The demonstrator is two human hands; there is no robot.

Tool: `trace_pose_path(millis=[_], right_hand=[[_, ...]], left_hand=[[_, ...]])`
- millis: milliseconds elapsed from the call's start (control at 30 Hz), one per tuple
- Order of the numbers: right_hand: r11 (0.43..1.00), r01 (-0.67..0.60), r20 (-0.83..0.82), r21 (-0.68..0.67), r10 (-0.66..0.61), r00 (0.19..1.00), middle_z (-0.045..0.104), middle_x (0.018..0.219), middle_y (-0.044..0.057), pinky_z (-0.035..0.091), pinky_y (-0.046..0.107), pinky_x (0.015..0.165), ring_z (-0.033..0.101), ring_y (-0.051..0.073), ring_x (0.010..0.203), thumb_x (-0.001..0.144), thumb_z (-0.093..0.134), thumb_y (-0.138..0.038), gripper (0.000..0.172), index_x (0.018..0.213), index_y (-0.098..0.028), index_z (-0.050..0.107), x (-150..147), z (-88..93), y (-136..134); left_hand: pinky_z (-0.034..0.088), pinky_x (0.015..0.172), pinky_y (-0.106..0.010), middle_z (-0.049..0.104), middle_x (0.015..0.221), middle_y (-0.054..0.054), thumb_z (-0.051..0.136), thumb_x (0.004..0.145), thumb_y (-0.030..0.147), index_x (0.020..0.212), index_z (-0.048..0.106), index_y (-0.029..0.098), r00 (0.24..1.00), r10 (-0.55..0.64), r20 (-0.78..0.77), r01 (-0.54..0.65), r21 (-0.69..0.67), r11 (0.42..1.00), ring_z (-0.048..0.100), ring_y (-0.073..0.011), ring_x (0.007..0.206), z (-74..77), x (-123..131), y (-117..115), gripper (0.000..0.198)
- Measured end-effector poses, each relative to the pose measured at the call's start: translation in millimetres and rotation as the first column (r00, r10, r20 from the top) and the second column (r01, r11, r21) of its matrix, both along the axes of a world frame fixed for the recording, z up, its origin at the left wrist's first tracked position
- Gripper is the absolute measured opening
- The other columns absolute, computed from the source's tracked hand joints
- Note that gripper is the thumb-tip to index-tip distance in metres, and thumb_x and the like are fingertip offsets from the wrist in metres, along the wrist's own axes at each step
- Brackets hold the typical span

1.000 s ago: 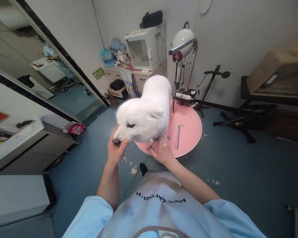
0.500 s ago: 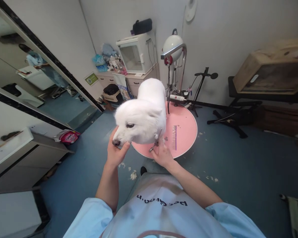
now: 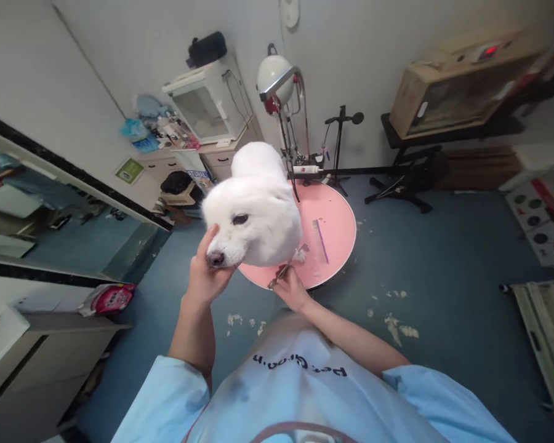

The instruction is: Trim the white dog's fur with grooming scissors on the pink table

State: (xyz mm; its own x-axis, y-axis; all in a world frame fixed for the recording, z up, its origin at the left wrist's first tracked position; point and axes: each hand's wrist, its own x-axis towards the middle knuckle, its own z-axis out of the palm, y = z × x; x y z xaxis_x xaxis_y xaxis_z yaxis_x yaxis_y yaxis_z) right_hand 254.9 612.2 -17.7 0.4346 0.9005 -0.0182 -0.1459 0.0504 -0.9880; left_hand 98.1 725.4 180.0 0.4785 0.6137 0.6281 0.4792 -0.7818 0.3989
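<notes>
A white fluffy dog (image 3: pixel 263 215) stands on a round pink grooming table (image 3: pixel 341 227), its head turned toward the left. My left hand (image 3: pixel 205 271) is closed round its muzzle from below, with a finger up along the side of the snout. Below the dog's neck, my right hand (image 3: pixel 292 289) grips a pair of scissors (image 3: pixel 281 272) near the table's front edge. The blades point up toward the dog's chest. A comb with a purple spine (image 3: pixel 322 241) lies on the table to the right of the dog.
A curved metal grooming arm (image 3: pixel 281 83) rises behind the dog, with a dark strap hanging down. Cut white fur (image 3: pixel 399 329) lies on the blue floor. A white cabinet (image 3: pixel 207 104) stands at the back left, a wooden box (image 3: pixel 447 98) at the back right.
My view has swung to the right. The right hand with the scissors has dropped lower, away from the side of the neck. My left hand still holds the muzzle, now turned slightly more toward me.
</notes>
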Motion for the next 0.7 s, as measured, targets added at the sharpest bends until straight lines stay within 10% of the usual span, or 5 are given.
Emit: trace_pose_path(millis=[167,333,533,700], right_hand=[[0.996,0.038,-0.339,-0.081,-0.064,0.939,0.063,0.082,0.000,0.053,0.042,0.080,0.066,0.021,0.077,0.063,0.076,-0.040,0.049,0.097,-0.025,0.044,-15,22.9,14],[0.998,-0.035,-0.720,-0.056,-0.016,0.694,0.070,0.088,0.001,0.051,0.034,0.078,0.071,0.021,0.084,0.062,0.081,-0.039,0.054,0.102,-0.024,0.048,-47,45.7,19],[0.999,0.046,-0.888,-0.001,-0.022,0.460,0.071,0.088,0.002,0.053,0.033,0.077,0.072,0.021,0.083,0.065,0.080,-0.041,0.044,0.096,-0.024,0.053,-70,54.7,45],[0.987,0.156,-0.899,0.048,-0.026,0.437,0.070,0.079,-0.002,0.053,0.030,0.072,0.072,0.020,0.079,0.055,0.085,-0.026,0.053,0.095,-0.025,0.051,-85,39.2,68]], left_hand=[[0.058,0.084,-0.025,0.072,0.125,-0.013,0.083,0.073,0.048,0.149,0.047,0.021,0.994,-0.096,-0.053,0.098,0.044,0.994,0.073,-0.0208,0.100,24.6,15,11,0.088],[0.057,0.089,-0.027,0.071,0.125,-0.011,0.085,0.069,0.049,0.144,0.054,0.022,0.983,-0.182,-0.034,0.181,-0.016,0.983,0.073,-0.0218,0.103,39.9,28,22,0.085],[0.056,0.096,-0.030,0.070,0.127,-0.008,0.089,0.065,0.044,0.143,0.056,0.024,0.967,-0.256,-0.013,0.254,-0.094,0.963,0.070,-0.0226,0.110,46.5,29,36,0.087],[0.056,0.100,-0.032,0.071,0.124,-0.009,0.088,0.067,0.041,0.140,0.058,0.016,0.963,-0.269,0.011,0.269,-0.009,0.963,0.069,-0.0201,0.106,49.9,31,40,0.083]])
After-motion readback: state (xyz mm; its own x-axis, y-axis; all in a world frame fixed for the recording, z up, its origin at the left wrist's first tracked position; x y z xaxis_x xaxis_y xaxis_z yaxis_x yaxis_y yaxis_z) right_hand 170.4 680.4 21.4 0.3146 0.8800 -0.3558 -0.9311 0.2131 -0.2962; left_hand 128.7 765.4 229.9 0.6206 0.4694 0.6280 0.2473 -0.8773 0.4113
